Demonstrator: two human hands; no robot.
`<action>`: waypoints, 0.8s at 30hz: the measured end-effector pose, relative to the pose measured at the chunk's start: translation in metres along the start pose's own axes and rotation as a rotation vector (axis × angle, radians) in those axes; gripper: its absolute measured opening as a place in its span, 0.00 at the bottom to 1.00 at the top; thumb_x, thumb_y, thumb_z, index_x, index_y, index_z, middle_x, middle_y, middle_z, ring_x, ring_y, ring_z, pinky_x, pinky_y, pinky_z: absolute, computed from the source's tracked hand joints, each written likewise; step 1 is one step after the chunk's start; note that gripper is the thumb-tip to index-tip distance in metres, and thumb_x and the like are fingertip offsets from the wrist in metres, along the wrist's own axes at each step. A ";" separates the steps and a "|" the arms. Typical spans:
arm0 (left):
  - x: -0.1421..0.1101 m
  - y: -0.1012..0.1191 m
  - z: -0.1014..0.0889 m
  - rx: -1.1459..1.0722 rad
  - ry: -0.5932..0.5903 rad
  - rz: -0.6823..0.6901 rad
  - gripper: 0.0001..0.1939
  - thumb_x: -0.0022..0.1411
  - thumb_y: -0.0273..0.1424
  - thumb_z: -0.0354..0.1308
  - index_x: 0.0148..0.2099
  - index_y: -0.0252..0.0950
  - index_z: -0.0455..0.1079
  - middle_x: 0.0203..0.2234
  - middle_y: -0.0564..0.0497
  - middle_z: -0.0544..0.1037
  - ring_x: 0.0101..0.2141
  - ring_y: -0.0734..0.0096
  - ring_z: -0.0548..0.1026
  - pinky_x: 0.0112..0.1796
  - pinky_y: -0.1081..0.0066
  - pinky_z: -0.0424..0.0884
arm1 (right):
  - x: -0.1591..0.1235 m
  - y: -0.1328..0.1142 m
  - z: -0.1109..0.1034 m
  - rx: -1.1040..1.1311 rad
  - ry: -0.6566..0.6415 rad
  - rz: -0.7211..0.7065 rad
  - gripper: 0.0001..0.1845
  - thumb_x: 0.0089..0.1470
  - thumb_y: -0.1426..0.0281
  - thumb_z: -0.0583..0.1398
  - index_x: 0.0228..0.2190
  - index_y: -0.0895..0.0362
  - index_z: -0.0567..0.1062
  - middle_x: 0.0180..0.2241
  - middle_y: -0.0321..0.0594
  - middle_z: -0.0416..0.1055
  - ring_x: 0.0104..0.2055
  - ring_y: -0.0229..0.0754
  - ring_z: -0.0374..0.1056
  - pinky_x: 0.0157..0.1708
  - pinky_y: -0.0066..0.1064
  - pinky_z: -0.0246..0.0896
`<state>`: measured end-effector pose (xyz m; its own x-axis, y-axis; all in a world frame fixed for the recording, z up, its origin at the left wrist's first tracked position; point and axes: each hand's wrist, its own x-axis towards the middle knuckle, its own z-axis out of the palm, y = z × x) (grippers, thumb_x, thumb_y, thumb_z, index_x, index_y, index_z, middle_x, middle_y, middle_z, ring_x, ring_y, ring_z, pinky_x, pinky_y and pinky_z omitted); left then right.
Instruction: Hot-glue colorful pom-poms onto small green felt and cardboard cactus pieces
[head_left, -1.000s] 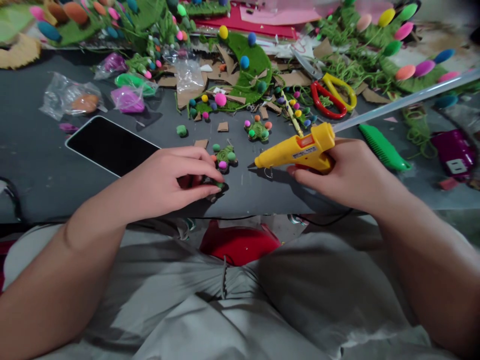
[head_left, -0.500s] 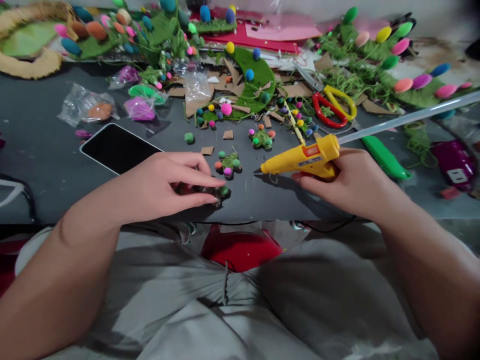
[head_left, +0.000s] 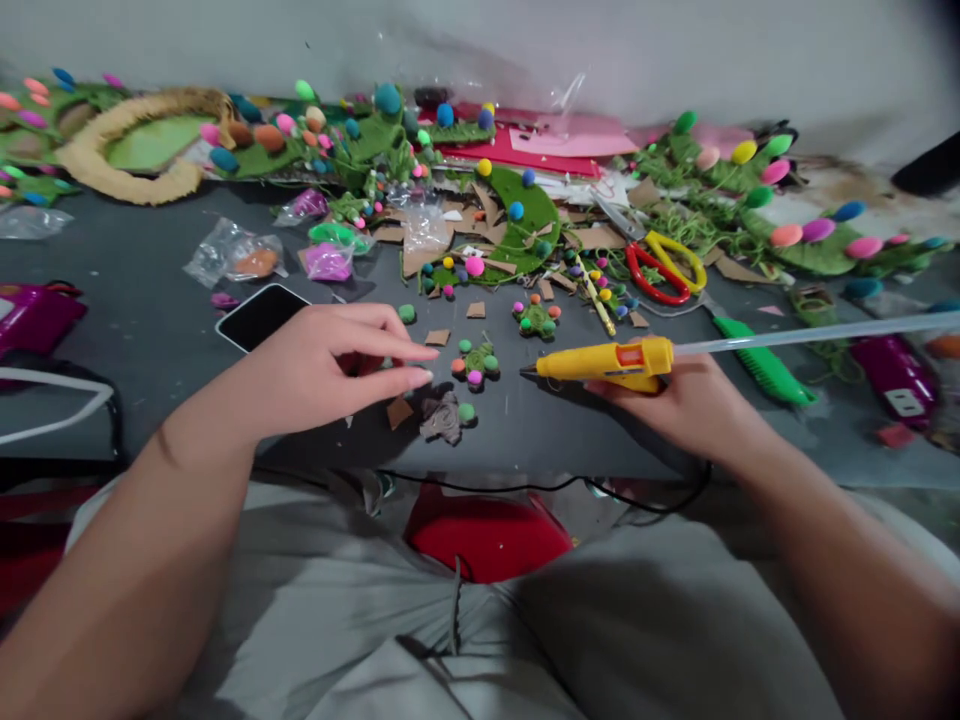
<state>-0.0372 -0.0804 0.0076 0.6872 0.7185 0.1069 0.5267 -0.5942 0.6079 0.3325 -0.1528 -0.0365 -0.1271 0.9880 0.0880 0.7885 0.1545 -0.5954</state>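
Note:
My right hand (head_left: pixel 686 395) is wrapped round a yellow hot glue gun (head_left: pixel 600 362), its dark nozzle pointing left and a long clear glue stick (head_left: pixel 810 332) reaching out behind. Above the table, my left hand (head_left: pixel 345 365) has its fingers apart with nothing visible between them. Just below its fingertips lies a grey-brown star-shaped piece (head_left: pixel 442 418) with one green pompom (head_left: pixel 466 413) at its edge. Between the hands sits a small green yarn star (head_left: pixel 476 362) with coloured pompoms on its points, and a similar star (head_left: pixel 535 317) lies farther back.
A phone (head_left: pixel 262 316) lies partly behind my left hand. Scissors (head_left: pixel 660 265), a green-handled brush (head_left: pixel 765 360) and a gold pencil-like stick (head_left: pixel 598 298) lie toward the right. Cardboard scraps, plastic bags (head_left: pixel 236 255) and a green felt crescent (head_left: pixel 525 215) cover the back.
My left hand has lifted off the grey-brown star, which now lies uncovered on the table. The right hand still holds the glue gun. The camera view has tilted up and shifted left.

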 end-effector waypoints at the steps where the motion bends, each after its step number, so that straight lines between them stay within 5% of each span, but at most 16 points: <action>1: 0.000 -0.005 -0.003 0.023 0.054 -0.033 0.10 0.66 0.37 0.63 0.47 0.45 0.83 0.34 0.52 0.78 0.27 0.75 0.69 0.26 0.72 0.63 | 0.000 0.003 0.002 -0.012 -0.010 0.006 0.16 0.55 0.57 0.67 0.40 0.54 0.84 0.39 0.41 0.83 0.40 0.51 0.79 0.44 0.43 0.74; 6: 0.001 -0.027 -0.011 0.123 0.232 -0.192 0.12 0.65 0.42 0.63 0.46 0.45 0.82 0.33 0.53 0.82 0.25 0.75 0.69 0.25 0.74 0.63 | -0.002 0.007 0.006 -0.080 -0.022 0.034 0.17 0.59 0.54 0.64 0.38 0.54 0.84 0.39 0.42 0.83 0.40 0.52 0.79 0.44 0.43 0.73; 15: 0.004 -0.035 -0.014 0.130 0.231 -0.242 0.15 0.66 0.44 0.61 0.47 0.41 0.80 0.31 0.53 0.80 0.26 0.74 0.71 0.27 0.73 0.65 | -0.004 0.001 -0.007 -0.056 -0.022 -0.008 0.18 0.57 0.52 0.65 0.38 0.52 0.81 0.43 0.41 0.80 0.46 0.54 0.76 0.49 0.47 0.70; 24: -0.002 -0.068 -0.039 0.250 0.461 -0.366 0.28 0.65 0.46 0.62 0.61 0.37 0.72 0.53 0.50 0.71 0.42 0.70 0.72 0.46 0.67 0.71 | -0.026 0.013 -0.031 -0.096 0.139 0.085 0.17 0.47 0.51 0.70 0.35 0.44 0.77 0.35 0.41 0.78 0.36 0.58 0.75 0.32 0.48 0.71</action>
<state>-0.0942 -0.0277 -0.0027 0.1843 0.9395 0.2887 0.8255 -0.3074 0.4733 0.3646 -0.1767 -0.0212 0.0218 0.9878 0.1539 0.8473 0.0635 -0.5273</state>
